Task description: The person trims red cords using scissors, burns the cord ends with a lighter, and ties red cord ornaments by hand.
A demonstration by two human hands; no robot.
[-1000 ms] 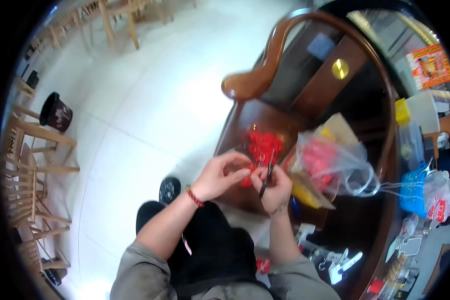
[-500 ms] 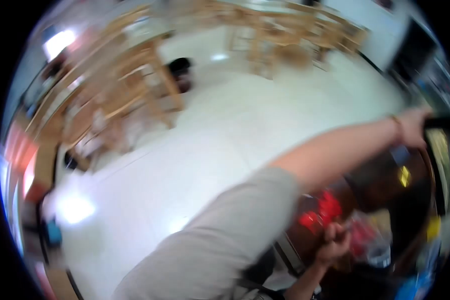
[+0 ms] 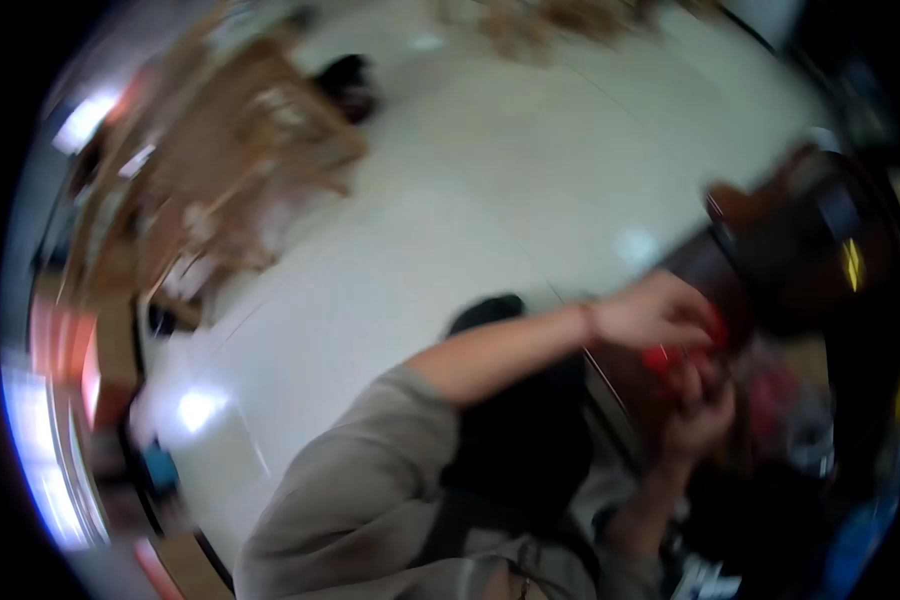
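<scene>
My left hand (image 3: 655, 312), with a reddish band at the wrist, reaches across from the left and bends its fingers over a bright red item (image 3: 660, 358). My right hand (image 3: 702, 418) is just below it, palm side up, fingers curled in against the same red item. The two hands nearly touch. Blur and the fingers hide the item's shape, so its kind cannot be made out. To the right of my right hand lies a clear plastic bag (image 3: 808, 430) with something pinkish red beside or inside it.
A dark brown surface (image 3: 790, 270) with a yellow mark (image 3: 852, 265) stands on the right. Wooden tables and chairs (image 3: 240, 150) line the left, with more wooden furniture (image 3: 540, 25) at the far back. Pale shiny floor (image 3: 440, 220) lies between. A dark bin-like object (image 3: 348, 88) stands by the tables.
My left hand has come back from the far right edge to the red item beside my right hand. The view has shifted, and my right hand appears slightly higher and farther right.
</scene>
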